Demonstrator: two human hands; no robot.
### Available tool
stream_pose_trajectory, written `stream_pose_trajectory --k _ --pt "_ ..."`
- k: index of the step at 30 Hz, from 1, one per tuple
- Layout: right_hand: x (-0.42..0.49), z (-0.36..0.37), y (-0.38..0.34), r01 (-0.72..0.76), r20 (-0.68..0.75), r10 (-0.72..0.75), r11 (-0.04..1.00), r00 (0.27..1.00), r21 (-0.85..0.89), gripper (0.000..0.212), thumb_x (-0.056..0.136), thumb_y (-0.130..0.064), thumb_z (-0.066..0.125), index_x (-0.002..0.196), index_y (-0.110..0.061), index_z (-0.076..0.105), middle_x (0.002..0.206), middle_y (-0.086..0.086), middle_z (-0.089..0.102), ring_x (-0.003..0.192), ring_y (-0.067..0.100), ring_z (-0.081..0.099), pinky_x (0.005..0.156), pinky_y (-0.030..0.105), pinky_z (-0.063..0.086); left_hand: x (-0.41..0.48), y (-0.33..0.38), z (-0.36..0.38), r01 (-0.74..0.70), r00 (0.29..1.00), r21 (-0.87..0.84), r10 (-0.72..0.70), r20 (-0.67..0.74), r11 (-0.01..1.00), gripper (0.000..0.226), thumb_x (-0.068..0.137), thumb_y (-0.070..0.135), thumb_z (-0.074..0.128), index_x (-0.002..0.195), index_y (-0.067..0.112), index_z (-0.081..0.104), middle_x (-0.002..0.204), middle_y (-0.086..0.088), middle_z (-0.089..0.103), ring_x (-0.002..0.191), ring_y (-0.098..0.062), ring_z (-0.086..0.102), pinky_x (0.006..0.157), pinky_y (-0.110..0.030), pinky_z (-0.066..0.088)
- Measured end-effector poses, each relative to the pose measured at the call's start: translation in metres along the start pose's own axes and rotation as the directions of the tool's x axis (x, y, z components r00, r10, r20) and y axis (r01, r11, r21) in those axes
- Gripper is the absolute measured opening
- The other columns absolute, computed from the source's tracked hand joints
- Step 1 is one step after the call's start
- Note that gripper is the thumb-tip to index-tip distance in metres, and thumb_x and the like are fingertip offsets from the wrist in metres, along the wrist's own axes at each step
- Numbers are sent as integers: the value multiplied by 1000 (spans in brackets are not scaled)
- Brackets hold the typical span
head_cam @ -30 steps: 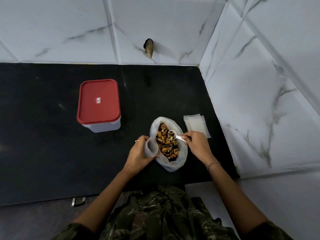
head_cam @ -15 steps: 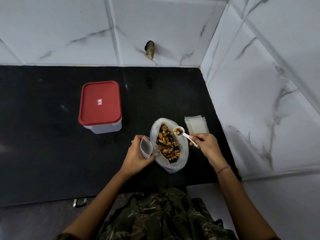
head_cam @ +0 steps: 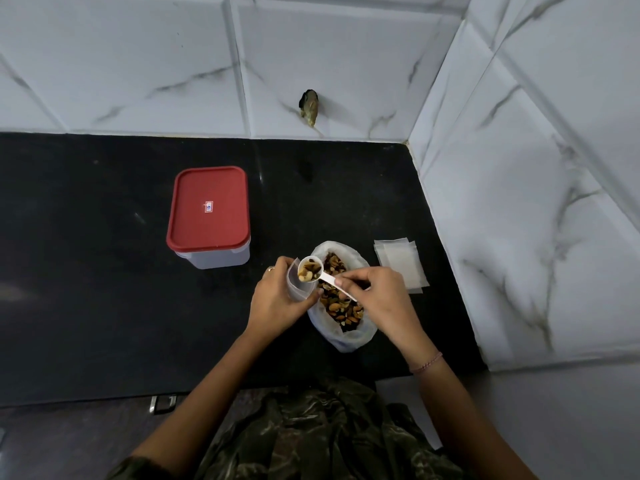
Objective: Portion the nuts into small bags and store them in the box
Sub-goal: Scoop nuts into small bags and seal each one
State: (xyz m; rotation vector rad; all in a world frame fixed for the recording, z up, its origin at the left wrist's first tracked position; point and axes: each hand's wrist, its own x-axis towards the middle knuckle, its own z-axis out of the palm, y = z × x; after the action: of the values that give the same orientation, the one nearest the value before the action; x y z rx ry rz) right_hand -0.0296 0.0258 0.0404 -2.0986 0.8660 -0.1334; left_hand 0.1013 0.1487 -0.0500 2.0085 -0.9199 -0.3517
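Table (head_cam: 86, 271): black polished stone, its left and lower-left parts open for movement; white marbled tiles (head_cam: 519, 237) bound it along the top and the right edge

Box (head_cam: 209, 216): rounded rectangle with a translucent body and a glossy red lid, shut, centre left, well apart from the hands

Left hand (head_cam: 277, 299): grip curled round a small clear bag (head_cam: 298, 287) with its mouth held open, just left of centre

Scoop (head_cam: 327, 279): white plastic, round bowl heaped full, poised over the small bag's mouth

Large bag (head_cam: 346, 336): thin crinkled plastic, open, on the table at centre; it holds mixed brown nuts (head_cam: 341, 306), as does the scoop

Right hand (head_cam: 384, 299): grip pinching the scoop's handle, above the large bag

Flat translucent bags (head_cam: 401, 263): a stack lying near the right-hand wall, with little room beside it
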Motion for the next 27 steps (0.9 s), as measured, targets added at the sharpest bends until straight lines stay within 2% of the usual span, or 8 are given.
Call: stream_pose_trajectory --k 5,9,13,17,19,22,24,27 --pt "-6 17 -10 184 -151 -262 899 953 -398 17 89 -29 62 102 -21 71 94 -6 69 87 6 62 74 13 42 4 7 -3 52 998 -129 -48 32 990 49 72 44 79 104 26 48 98 12 62 91 -5 61 74 -25 51" --pt "-8 25 -7 335 -206 -576 690 791 -642 12 76 -28 68 79 -17 72 72 -4 68 72 12 62 60 22 49 6 14 -6 79 996 -209 -69 53 975 51 72 38 81 104 20 45 89 11 61 80 3 61 67 -12 45" --pt "-9 26 4 437 -152 -731 546 666 -715 23 88 -26 52 82 -15 72 80 -1 69 80 14 61 67 26 48 8 15 -8 68 996 -259 -52 67 963 55 68 39 78 105 16 45 89 9 60 79 4 61 65 -11 46" --pt "-3 26 13 537 -157 -794 527 587 -659 8 85 -13 65 87 -9 72 88 4 70 90 12 54 81 23 48 10 15 -10 53 997 -245 -36 74 968 55 71 38 81 105 16 44 92 8 59 80 4 61 64 -13 48" --pt "-3 27 11 544 -271 -695 701 666 -460 10 77 -8 74 86 -9 73 86 1 70 91 5 49 88 16 43 12 16 -10 58 996 -247 -40 80 967 55 71 39 79 106 17 44 93 9 59 81 5 60 65 -11 47" --pt "-5 25 5 315 -364 -301 949 881 -24 10 78 -19 75 87 -21 74 85 -9 70 86 -1 58 79 16 48 14 14 -12 67 994 -225 -45 103 972 55 72 41 79 108 19 42 97 11 58 87 0 61 68 -11 46" --pt "-4 22 2 126 -284 -50 959 958 256 6 79 -24 74 84 -26 74 83 -12 71 85 -2 64 79 16 50 15 11 -13 71 993 -202 -49 109 977 54 74 37 79 109 18 42 103 11 57 93 -4 60 72 -14 46" --pt "-3 16 3 -58 -159 171 835 972 547 6 79 -22 72 80 -28 72 81 -7 73 83 2 66 83 24 51 13 8 -14 71 991 -169 -51 123 983 55 75 34 79 111 17 41 106 11 54 96 -3 57 74 -13 45"
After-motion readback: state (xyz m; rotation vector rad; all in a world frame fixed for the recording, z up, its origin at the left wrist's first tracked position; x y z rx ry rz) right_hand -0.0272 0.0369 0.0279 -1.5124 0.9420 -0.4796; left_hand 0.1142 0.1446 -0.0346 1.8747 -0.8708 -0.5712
